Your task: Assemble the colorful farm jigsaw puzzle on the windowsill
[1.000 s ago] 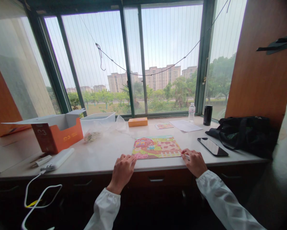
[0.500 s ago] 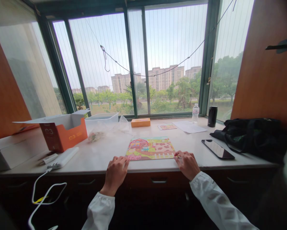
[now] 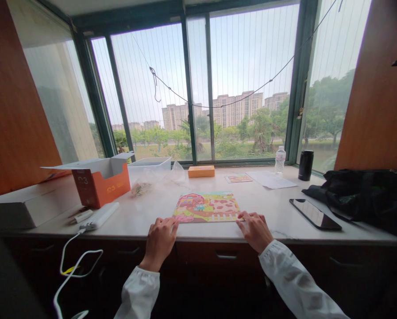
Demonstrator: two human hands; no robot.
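A thin, colourful farm picture board, with a red barn, a cow-patched area and a white fence printed on it, lies flat near the counter's front edge. My left hand is at its near left corner, fingers bent and closed on the edge. At the near right corner, my right hand grips the board between thumb and fingers. Behind the board lie a small printed picture card and a white sheet of paper. Both hands' fingertips are partly hidden.
Left on the counter are an orange box, a white power strip and a clear bin. An orange carton stands behind. Rightward are a phone, bottle, black tumbler and black bag.
My view has turned a little to the left. Relative to the counter items, the farm picture board and both hands have shifted slightly left together.
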